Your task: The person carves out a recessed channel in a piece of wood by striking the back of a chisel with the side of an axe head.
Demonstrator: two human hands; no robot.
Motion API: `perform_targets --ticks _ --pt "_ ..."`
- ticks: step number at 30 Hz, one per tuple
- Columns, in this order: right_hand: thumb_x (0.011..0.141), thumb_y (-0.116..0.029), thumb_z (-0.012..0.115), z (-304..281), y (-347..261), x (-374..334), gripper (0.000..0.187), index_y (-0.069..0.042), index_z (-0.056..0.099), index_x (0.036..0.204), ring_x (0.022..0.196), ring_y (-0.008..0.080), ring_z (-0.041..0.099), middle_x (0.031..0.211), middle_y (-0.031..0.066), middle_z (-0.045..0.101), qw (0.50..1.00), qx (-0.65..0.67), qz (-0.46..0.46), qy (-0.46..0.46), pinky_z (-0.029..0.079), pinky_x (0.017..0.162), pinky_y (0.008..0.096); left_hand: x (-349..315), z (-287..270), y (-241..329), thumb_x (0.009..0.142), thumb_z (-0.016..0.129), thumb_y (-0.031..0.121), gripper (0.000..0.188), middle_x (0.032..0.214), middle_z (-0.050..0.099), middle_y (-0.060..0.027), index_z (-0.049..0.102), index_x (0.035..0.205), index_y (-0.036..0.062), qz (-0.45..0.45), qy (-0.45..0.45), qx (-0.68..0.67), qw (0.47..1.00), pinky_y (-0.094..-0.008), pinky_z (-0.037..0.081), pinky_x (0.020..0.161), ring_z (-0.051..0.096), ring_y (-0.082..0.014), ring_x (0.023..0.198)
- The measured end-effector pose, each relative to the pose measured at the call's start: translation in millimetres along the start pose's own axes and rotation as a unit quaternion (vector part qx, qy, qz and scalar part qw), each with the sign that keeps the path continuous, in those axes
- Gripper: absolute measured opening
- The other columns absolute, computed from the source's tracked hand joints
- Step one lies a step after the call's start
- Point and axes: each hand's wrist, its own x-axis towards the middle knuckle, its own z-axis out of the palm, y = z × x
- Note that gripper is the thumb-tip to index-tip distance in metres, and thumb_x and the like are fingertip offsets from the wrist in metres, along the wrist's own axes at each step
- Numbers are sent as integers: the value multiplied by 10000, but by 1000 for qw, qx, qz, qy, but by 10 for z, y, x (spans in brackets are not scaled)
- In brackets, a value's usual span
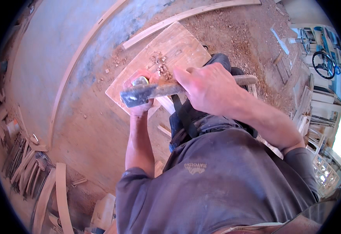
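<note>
My right hand [213, 87] grips the wooden handle of a hammer [134, 96], whose worn dark metal head is held over my left hand. My left hand [141, 74] is closed round an upright chisel [141, 80]; only its round butt end shows, and its blade is hidden below the fingers and the hammer. Both hands are over a pale wooden board [178, 41] lying in front of me. Small wood chips [161, 64] lie on the board beside my left hand. Whether the hammer touches the chisel I cannot tell.
A long curved timber [75, 62] lies on the floor to the left, and another wooden strip [186, 16] lies beyond the board. Cut wood pieces [24, 169] are heaped at the lower left. A black wheel [323, 65] and stacked frames [322, 171] are at the right.
</note>
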Motion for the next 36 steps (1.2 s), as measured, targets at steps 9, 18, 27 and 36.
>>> perform_targets --ticks 9,18,27,36 --pt "885 -182 690 386 269 -490 398 10 590 1219 942 443 678 925 265 698 926 252 280 -4 529 823 478 -75 -258 -54 800 622 -105 148 675 592 -127 549 746 12 -49 198 -203 958 -302 432 495 539 -168 534" --pt "868 -135 711 570 433 -573 405 46 594 1211 964 432 688 963 278 701 903 301 305 25 542 818 424 -71 -85 16 785 631 -111 144 733 603 -140 548 758 5 -57 160 -125 978 -289 415 471 505 -149 509" --pt "857 -28 736 2 -6 -44 231 -5 600 1043 621 118 598 782 35 639 878 359 25 317 501 564 304 -44 25 91 802 737 -33 105 811 689 -88 644 782 12 -16 74 -6 997 -302 499 671 628 -165 734" --pt "838 -97 652 166 -3 -227 210 -31 557 1013 753 396 689 802 176 677 994 91 59 -15 542 657 457 11 -127 -134 866 612 -5 147 708 565 -83 576 736 55 -92 227 -120 962 -327 453 598 530 -169 618"
